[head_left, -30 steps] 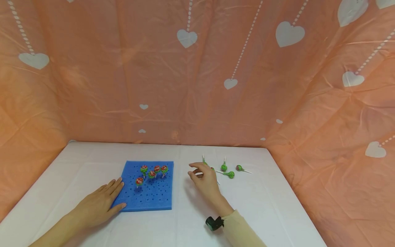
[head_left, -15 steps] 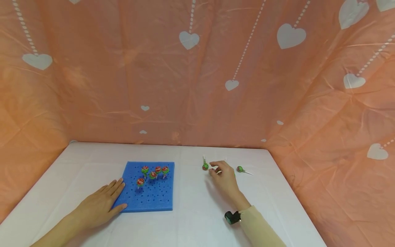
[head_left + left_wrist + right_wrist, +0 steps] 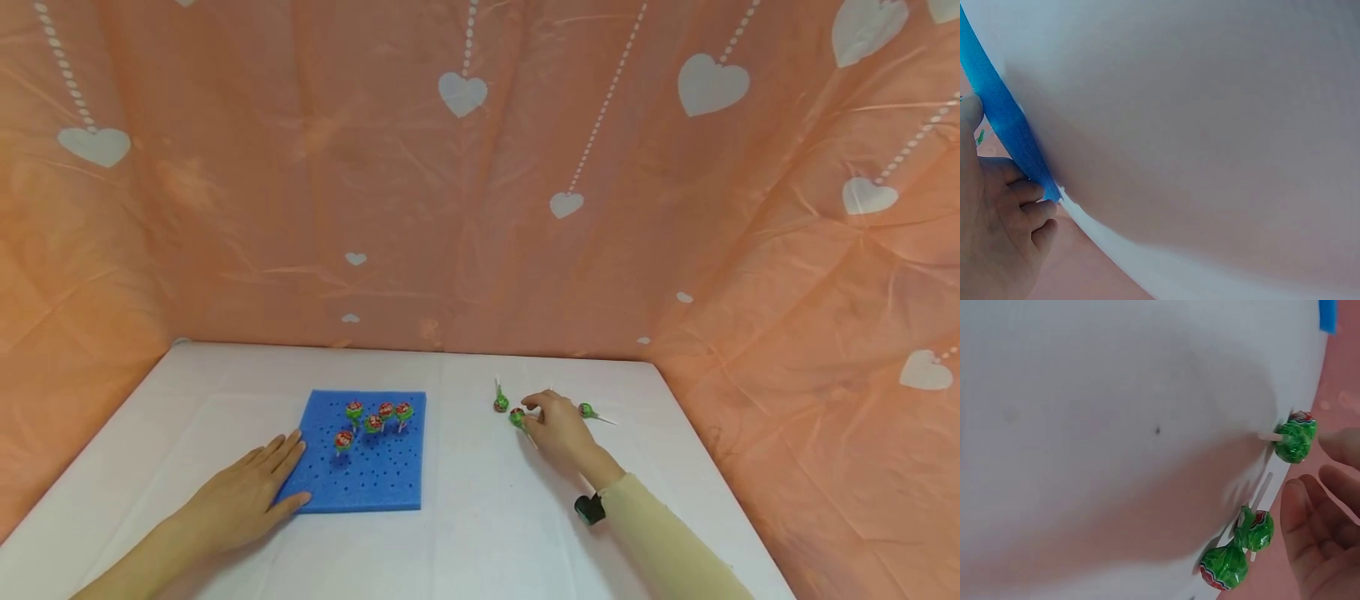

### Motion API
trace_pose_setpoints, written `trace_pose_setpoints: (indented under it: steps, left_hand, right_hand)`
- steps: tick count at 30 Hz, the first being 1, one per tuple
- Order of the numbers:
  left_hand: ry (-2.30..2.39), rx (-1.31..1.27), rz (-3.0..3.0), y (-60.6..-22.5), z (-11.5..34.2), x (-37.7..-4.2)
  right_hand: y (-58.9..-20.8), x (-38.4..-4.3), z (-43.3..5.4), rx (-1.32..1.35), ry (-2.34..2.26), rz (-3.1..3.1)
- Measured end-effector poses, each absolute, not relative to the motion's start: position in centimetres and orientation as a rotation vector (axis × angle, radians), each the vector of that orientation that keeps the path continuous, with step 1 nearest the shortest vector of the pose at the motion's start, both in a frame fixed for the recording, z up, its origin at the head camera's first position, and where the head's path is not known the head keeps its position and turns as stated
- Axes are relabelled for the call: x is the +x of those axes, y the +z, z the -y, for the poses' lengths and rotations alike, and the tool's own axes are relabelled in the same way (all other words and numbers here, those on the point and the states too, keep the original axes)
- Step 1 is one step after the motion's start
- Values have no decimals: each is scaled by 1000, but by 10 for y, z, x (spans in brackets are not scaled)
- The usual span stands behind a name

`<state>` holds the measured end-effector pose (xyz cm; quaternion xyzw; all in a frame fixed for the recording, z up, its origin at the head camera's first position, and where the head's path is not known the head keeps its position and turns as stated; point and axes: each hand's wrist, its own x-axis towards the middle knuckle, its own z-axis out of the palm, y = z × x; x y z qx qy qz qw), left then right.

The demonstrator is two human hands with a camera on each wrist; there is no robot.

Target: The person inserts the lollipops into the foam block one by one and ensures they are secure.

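My left hand [image 3: 236, 500] lies with its fingers spread on the left edge of a blue foam board [image 3: 382, 487] dotted with small holes. Several lollipops [image 3: 373, 423] in red and green wrappers stand on their sticks in the board's upper half. Over the loose lollipops at the right hovers my right hand [image 3: 564, 433], fingers bent and thumb apart from them. One lollipop [image 3: 517, 417] lies right by its fingertips. In the right wrist view that lollipop [image 3: 1296, 440] sits on the table in front of the thumb, and nothing shows between the fingers.
Another lollipop [image 3: 500, 403] lies left of my right hand, and one more [image 3: 587, 410] pokes out behind it. The right wrist view has two green-wrapped lollipops [image 3: 1225, 567] close together. A pink-orange curtain [image 3: 390, 208] with hearts surrounds the white table [image 3: 480, 542].
My right hand has moved right across the loose lollipops, uncovering the two at its left. My left hand has stayed on the board.
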<state>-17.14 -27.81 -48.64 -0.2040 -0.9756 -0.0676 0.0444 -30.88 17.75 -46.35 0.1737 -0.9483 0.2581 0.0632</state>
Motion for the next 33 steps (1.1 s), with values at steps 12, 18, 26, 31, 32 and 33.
trace_pose_setpoints:
  steps: [12,18,26,31,32,33]
  left_hand:
    - [-194,-617,3002,-484,276,-171]
    - [-197,-619,2999,-484,277,-171]
    - [-210,-620,3002,-485,277,-172]
    - [-216,-615,3008,-484,277,-171]
    - [-216,-616,3011,-483,277,-171]
    - [-220,-613,3015,-483,277,-171]
  right_hand:
    - [-465,-320,-170,588,682,2930]
    - [-465,-323,-167,602,609,2956]
    - [-466,-324,-167,592,605,2969]
    - [-467,-323,-166,602,649,2953]
    - [-467,-323,-166,602,657,2950]
    - [-467,-323,-166,604,667,2946]
